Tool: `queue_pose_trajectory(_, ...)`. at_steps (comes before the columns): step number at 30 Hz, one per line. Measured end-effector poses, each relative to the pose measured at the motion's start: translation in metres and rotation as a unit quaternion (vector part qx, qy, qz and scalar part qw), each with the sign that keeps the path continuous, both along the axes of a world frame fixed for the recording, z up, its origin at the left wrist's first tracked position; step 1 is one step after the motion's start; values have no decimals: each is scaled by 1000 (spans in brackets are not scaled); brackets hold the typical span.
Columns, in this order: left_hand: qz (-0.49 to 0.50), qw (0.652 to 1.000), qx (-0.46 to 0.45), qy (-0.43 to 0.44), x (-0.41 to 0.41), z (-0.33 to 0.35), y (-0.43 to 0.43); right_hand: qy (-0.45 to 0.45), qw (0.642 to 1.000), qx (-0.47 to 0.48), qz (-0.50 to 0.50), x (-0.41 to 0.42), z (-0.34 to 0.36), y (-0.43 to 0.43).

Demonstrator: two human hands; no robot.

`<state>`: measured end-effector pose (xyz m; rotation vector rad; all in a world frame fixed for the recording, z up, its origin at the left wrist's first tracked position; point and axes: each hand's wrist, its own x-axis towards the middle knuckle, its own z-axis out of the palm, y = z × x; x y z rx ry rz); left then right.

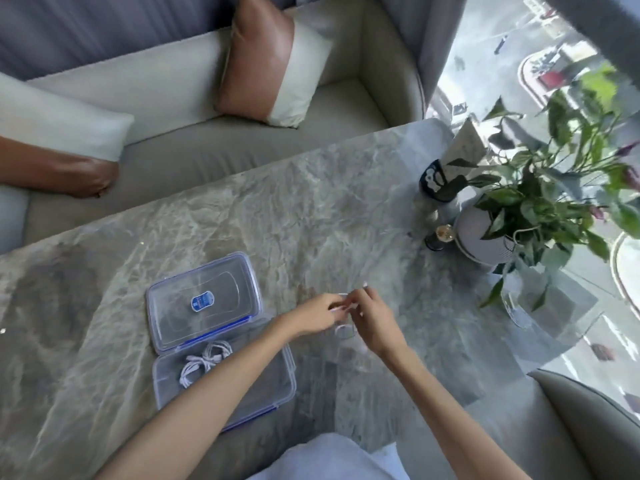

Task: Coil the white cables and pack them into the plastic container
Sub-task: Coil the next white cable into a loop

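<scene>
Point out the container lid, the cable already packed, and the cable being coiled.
container lid (225,289): head view, on its clear top panel, right of centre.
packed cable (204,360): head view, on the middle of the white bundle.
cable being coiled (341,328): head view, on its small hanging loop.

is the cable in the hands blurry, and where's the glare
Head view: the cable between left hand and right hand is motion-blurred, hard to trace; daylight through the window washes out the upper right; the container looks fairly sharp.

On the table (311,220), coiled cable (204,362) in the container (266,393), lid (214,271) behind it, plant (540,202) far right.
</scene>
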<state>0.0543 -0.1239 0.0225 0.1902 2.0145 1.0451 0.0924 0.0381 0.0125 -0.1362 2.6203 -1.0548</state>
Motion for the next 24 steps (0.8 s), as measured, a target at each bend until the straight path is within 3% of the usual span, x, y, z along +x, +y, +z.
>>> queue_pose_trajectory(6,167,978,117,51,-20,136,-54,171,980,-95,25,-33,122,6)
queue_pose_trajectory(8,219,959,150,96,-25,194,-81,218,974,-52,23,-42,160,13)
queue_pose_trajectory(12,276,918,265,102,-21,304,-111,258,961,102,-5,-73,234,10)
queue_pose_trajectory(13,274,914,284,96,-22,324,-108,275,958,81,-7,-80,255,1)
queue_pose_trajectory(15,255,907,323,92,-22,366,-102,303,949,-82,34,-84,309,-31)
queue_pose_trajectory(18,213,895,368,137,-16,424,-95,238,921,-281,124,-77,383,-80)
queue_pose_trajectory(21,197,871,398,207,-7,470,-106,243,899,-352,94,-78,421,-98)
queue_pose_trajectory(24,166,860,418,239,6,496,-133,294,890,-334,96,-91,430,-89)
